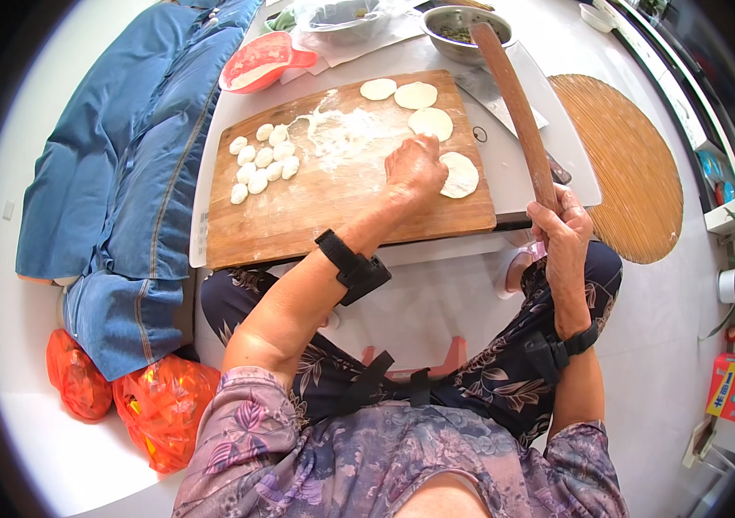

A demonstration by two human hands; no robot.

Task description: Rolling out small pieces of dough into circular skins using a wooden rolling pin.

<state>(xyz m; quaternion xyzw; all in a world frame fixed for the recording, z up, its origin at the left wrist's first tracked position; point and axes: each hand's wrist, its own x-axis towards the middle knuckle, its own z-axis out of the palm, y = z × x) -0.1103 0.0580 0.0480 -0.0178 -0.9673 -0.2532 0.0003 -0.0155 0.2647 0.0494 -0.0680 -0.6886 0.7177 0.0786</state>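
Note:
My right hand (561,223) grips the lower end of a long wooden rolling pin (515,107), which is raised off the board at its right side. My left hand (416,165) is over the right part of a floured wooden cutting board (315,223), fingers curled downward. Its fingertips are hidden, so whether they pinch anything is unclear. Just right of it lies a flat dough round (459,175); another dough round (431,123) lies directly beyond the fingers. Two more, a larger round (415,95) and a smaller round (378,89), are at the far edge. Several small dough pieces (264,157) cluster at left.
Behind the board are a red scoop of flour (254,74), a plastic-lined bowl (344,26) and a steel bowl of filling (448,32). A cleaver (493,97) rests beyond the board's right edge. A round slatted mat (620,168) is at right, a denim-covered sofa (128,155) at left.

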